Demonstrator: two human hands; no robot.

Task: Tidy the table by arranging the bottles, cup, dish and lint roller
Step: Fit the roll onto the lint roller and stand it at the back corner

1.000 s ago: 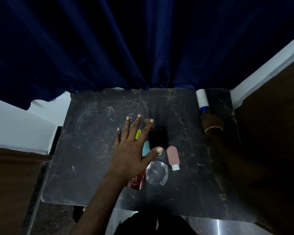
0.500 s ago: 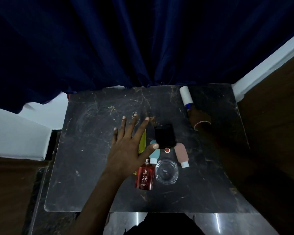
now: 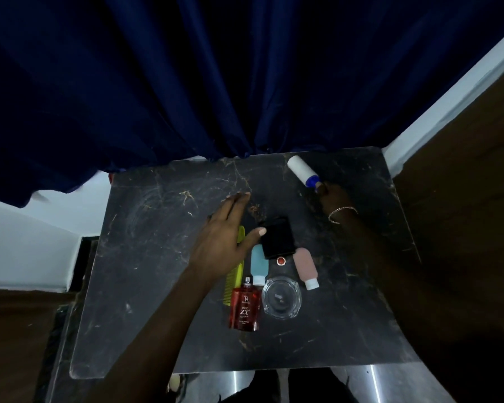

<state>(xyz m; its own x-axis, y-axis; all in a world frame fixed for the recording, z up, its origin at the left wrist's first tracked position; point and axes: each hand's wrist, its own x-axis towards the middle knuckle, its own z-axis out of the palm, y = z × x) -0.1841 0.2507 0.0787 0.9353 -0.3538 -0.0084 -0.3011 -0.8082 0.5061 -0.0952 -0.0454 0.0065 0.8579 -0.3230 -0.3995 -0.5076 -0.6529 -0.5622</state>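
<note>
My right hand (image 3: 333, 200) grips the blue handle of a white lint roller (image 3: 300, 169) at the table's far right. My left hand (image 3: 226, 235) hovers flat, fingers together, over a yellow-green comb (image 3: 235, 274), its thumb touching a black cup (image 3: 276, 237). Just in front of the cup lie a light blue bottle (image 3: 259, 264), a pink bottle (image 3: 305, 267) and a small red cap (image 3: 280, 260). Nearer me are a red perfume bottle (image 3: 245, 306) and a clear glass dish (image 3: 281, 298).
The dark marble table (image 3: 157, 286) has its near edge close to my body. A navy curtain (image 3: 216, 77) hangs over the far edge. A white wall strip (image 3: 448, 94) and brown panel stand on the right.
My left hand has drawn its fingers together and shifted left, uncovering the comb and red bottle. My right hand has swung the lint roller left, tilting it.
</note>
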